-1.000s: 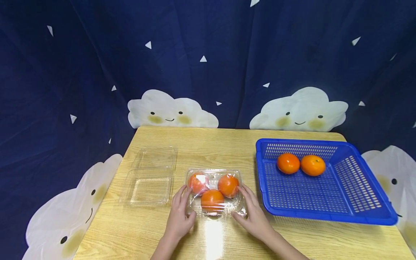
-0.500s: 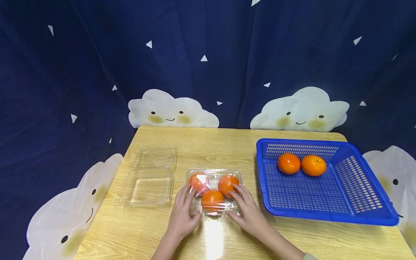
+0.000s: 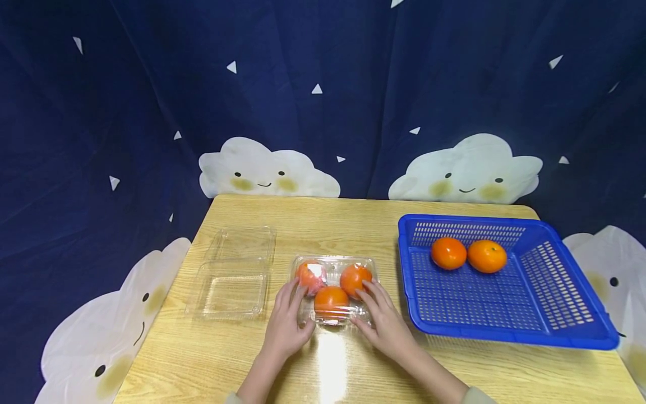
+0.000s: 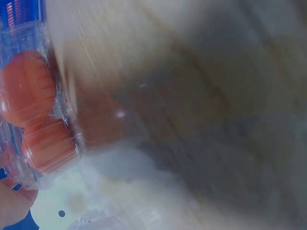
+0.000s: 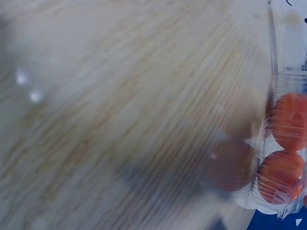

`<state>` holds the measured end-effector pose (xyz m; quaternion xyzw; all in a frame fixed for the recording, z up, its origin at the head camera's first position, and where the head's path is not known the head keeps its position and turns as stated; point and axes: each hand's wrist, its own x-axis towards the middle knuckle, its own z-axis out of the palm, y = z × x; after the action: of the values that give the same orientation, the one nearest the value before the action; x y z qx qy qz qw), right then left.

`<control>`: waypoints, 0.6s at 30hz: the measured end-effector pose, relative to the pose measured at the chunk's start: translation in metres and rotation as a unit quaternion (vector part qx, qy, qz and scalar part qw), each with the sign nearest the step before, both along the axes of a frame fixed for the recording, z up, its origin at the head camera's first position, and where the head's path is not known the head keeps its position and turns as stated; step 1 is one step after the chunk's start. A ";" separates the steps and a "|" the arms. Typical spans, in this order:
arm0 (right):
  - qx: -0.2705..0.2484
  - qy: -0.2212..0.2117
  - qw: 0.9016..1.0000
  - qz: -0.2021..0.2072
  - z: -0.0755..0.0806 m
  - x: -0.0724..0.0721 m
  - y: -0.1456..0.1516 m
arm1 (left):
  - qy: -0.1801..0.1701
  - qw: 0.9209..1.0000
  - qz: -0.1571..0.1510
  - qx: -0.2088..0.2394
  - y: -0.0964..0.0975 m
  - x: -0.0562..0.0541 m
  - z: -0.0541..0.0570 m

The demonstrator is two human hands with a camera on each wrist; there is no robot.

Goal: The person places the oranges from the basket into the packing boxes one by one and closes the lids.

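Note:
A clear plastic clamshell box (image 3: 333, 269) with three round orange fruits (image 3: 331, 301) inside stands near the table's front middle, its lid over the fruit. My left hand (image 3: 287, 322) holds its left side, fingers bent over the lid and thumb at the near edge. On the opposite side my right hand (image 3: 387, 324) grips it in the same way. Fruits (image 4: 29, 88) show through the plastic at the left of the left wrist view, with some fingers (image 4: 14, 206) below. The right wrist view has the box (image 5: 283, 163) at its right edge.
A second clear clamshell (image 3: 234, 280) lies open and unfilled at the left of the wooden table (image 3: 323, 224). To the right stands a blue plastic basket (image 3: 479, 303) with two more orange fruits (image 3: 448, 253) in it. A dark blue curtain hangs behind.
Both hands first shifted inward over the box's near corners. Since then the box and hands have moved slightly away from me. The basket and open clamshell have stayed put.

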<state>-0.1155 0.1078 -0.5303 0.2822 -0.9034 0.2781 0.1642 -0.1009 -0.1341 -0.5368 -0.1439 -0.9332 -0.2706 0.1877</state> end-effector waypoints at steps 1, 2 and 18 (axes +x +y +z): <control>0.000 -0.002 1.000 -0.002 0.000 -0.001 0.000 | -0.004 1.000 0.001 0.000 0.000 -0.002 0.000; 0.001 -0.004 1.000 -0.005 0.000 -0.002 -0.001 | -0.007 1.000 0.002 -0.001 0.001 -0.003 0.000; 0.016 -0.044 0.998 -0.051 0.010 -0.018 -0.012 | -0.032 0.999 0.009 -0.004 0.005 -0.029 0.006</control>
<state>-0.1336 0.0961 -0.5207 0.2255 -0.9273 0.2671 0.1341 -0.1303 -0.1292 -0.5311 -0.1271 -0.9410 -0.2699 0.1601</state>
